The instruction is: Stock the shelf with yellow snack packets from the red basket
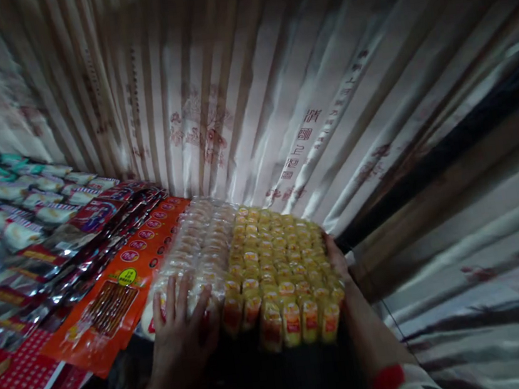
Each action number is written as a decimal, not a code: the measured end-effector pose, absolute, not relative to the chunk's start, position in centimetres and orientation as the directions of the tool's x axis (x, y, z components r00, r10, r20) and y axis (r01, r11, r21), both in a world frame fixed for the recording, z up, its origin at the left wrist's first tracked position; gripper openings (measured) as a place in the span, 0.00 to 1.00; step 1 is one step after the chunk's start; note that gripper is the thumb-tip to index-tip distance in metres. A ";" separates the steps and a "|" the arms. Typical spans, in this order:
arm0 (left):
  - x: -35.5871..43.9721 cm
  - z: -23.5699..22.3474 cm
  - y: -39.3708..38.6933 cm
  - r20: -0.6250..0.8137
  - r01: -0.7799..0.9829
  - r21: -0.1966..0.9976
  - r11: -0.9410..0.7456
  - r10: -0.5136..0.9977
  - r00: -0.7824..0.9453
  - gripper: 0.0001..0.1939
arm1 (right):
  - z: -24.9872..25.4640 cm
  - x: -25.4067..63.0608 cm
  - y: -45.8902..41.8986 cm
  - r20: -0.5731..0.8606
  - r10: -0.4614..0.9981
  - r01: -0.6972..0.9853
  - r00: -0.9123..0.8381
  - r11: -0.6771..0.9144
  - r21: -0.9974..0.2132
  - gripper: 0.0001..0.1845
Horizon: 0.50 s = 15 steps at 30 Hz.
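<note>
Partly hidden, the right hand (pixel 339 261) stands at the right side of the yellow packets (pixel 279 258), finger state impossible to tell; the left hand (pixel 178 331), fingers spread, covers clear-wrapped packets (pixel 205 236) alongside.

- Dim overall, nearly black at bottom centre.
- Pale pleated fabric curtain with red print (pixel 249 113): bright low at centre, shadow-striped folds.
- Glossy red-and-silver plastic packets (pixel 85 235): small glints.
- Small upright yellow-wrapped packs (pixel 280 267): labels blurred.
- Outer edges smeared.
</note>
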<state>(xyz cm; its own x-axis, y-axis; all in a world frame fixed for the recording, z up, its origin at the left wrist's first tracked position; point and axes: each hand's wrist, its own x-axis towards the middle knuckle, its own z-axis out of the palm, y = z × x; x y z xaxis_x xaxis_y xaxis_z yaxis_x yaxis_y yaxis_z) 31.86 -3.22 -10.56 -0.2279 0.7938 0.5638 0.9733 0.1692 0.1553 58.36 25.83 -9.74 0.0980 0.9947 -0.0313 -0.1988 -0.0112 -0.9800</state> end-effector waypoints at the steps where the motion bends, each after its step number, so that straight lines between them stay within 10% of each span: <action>1: 31.8 -10.6 -3.3 0.565 0.975 0.146 0.168 0.795 -0.221 0.26 | -9.7 58.5 25.9 -0.035 0.991 -0.169 0.126 -0.014 -0.986 0.19; 15: 32.6 -10.4 -3.5 0.551 0.963 0.197 0.186 0.791 -0.266 0.26 | -9.0 60.6 25.6 0.166 0.977 0.229 0.134 0.132 -0.964 0.26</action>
<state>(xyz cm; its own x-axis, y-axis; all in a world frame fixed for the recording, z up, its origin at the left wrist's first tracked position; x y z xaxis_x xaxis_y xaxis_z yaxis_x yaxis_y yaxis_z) 32.62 -3.53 -10.38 -0.2656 0.7913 0.5506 0.9626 0.1862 0.1967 60.64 25.62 -8.97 0.1343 0.9770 0.1655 0.2293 0.1319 -0.9644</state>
